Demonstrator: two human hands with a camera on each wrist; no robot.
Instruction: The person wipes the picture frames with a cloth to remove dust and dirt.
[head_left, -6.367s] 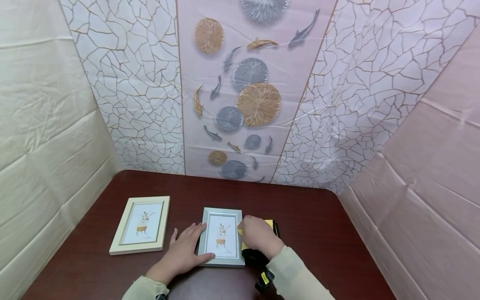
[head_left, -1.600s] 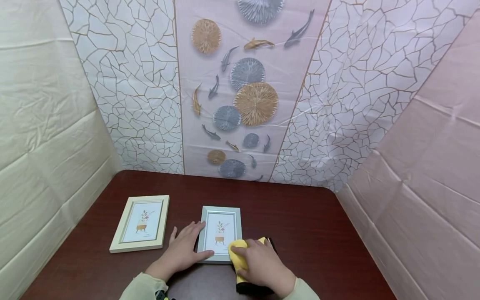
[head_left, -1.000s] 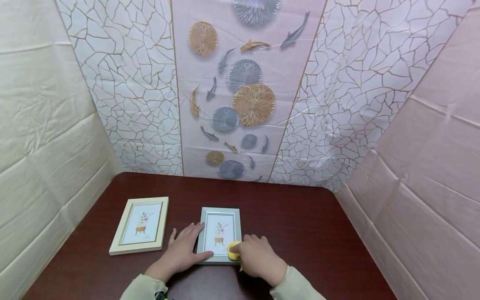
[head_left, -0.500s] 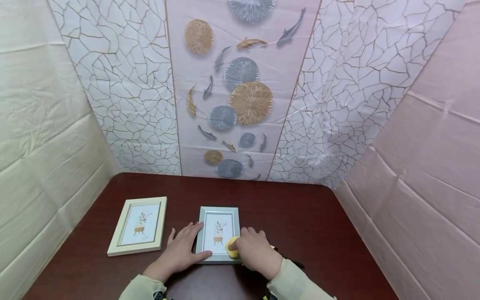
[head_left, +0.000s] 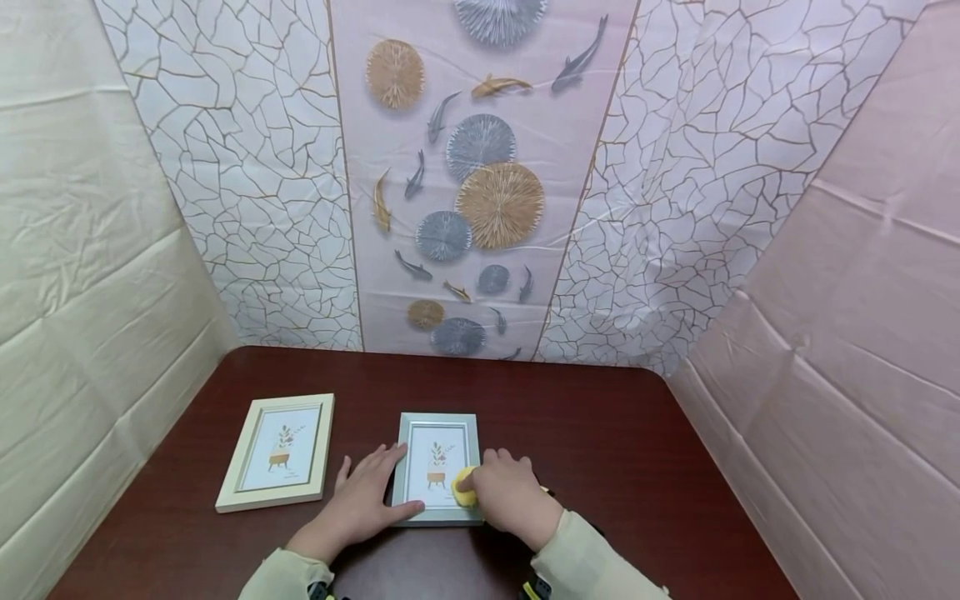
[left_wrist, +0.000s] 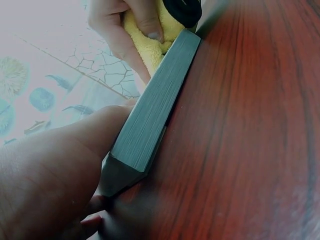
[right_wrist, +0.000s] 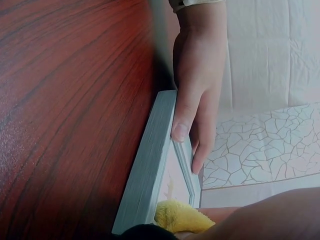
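Note:
A silver-grey picture frame (head_left: 438, 469) with a potted-plant print lies face up on the dark red table. My left hand (head_left: 360, 500) holds it at the left side, thumb over the lower-left front and fingers along the left edge. In the right wrist view, that thumb (right_wrist: 180, 131) lies on the frame's border. My right hand (head_left: 513, 497) grips a fluffy yellow cloth (head_left: 464, 487), its bunched tip on the lower right of the picture. Most of the cloth is hidden under the hand; in the left wrist view, the yellow cloth (left_wrist: 150, 52) bulges over the frame's far end.
A cream picture frame (head_left: 318, 450) with a similar print lies face up on the left of the table (head_left: 585, 442). Patterned fabric (head_left: 285, 208) hangs behind the table, and plain fabric hangs at both sides.
My right hand has gone from the frame's upper right edge down to its lower right corner, then slightly up again with the cloth. My left hand stays on the left side.

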